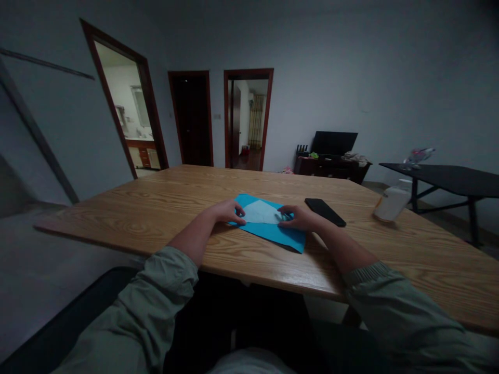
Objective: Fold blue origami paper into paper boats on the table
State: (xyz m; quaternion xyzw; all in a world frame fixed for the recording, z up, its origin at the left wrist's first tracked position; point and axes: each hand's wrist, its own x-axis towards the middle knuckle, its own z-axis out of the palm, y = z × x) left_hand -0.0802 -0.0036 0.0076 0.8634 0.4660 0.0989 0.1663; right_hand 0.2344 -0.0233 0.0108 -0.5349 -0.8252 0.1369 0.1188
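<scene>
at the far left a doorway (127,104) opens in the wall beyond the wooden table (187,189), whose broad flat top bears the work close to its near edge, likely so that both arms can reach it easily. the left hand (228,212) rests at the left end of the blue paper (273,232), thumb and forefinger apart with a small gap between them; it seems set there to steady that end. the paper lies flat for the most part, slantwise in front of the person, between the two hands. over its middle is a pale, peaked area (259,212); whether this is the sheet's own underside or a separate piece, i cannot tell. the near right corner seems to lift slightly, with a dark shadow under it, perhaps because no finger weighs on it. the right hand (298,218) comes in over the right part, thumb and fingers apart, tips at the pale area, probably to keep it flat; how hard they press cannot be told. just right of that hand lies a black phone (325,212), seemingly out of the paper's way. farther right stands a whitish bottle (393,202), well apart from the paper.
</scene>
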